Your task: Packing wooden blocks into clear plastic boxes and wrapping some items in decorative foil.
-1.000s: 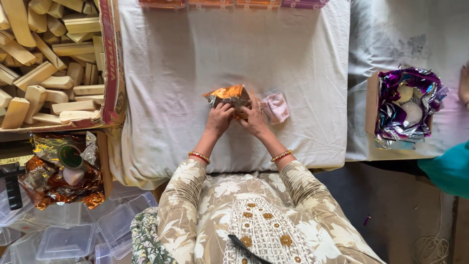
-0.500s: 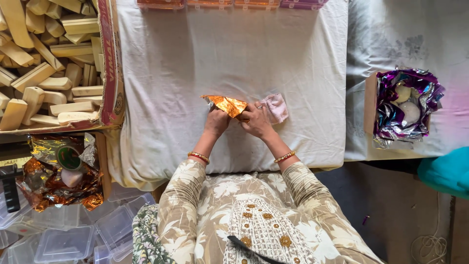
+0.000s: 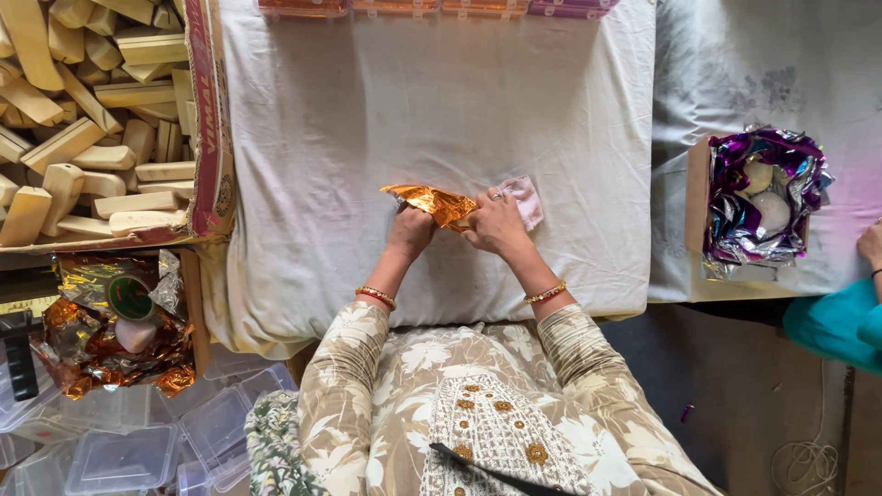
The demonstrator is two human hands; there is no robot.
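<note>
- Since 0.5 s ago: gold foil (image 3: 439,203) a bit flatter and more spread out to 9 o'clock; hands barely shifted, pink cloth (image 3: 526,200) same spot.
- Left hand (image 3: 411,231): fingers curled, pinching the foil's near edge, at 6 o'clock of the foil.
- Right hand (image 3: 496,223): fingers pressed together on the foil's right end, at 3 o'clock of it; a ring shows on one finger.
- Foil sits mid white sheet (image 3: 367,119), in front of the person, between both hands. Cloth touching the right hand's far side, approx 1 o'clock of it.
- Foil's long axis runs approx 10 to 4 o'clock; free pointed tip aims to 10 o'clock, wide end under the right hand.
- To do this well, imo: keep both pinches on opposite ends, pull evenly, thin foil tears or creases easily; press folds flat on the sheet.
- Around: box of pale wooden blocks (image 3: 101,119) at 10 o'clock, box with purple foil (image 3: 763,197) at 3 o'clock, clear plastic tubs (image 3: 119,450) at 7 o'clock.
- Another person's teal sleeve (image 3: 841,321) at far 4 o'clock.
</note>
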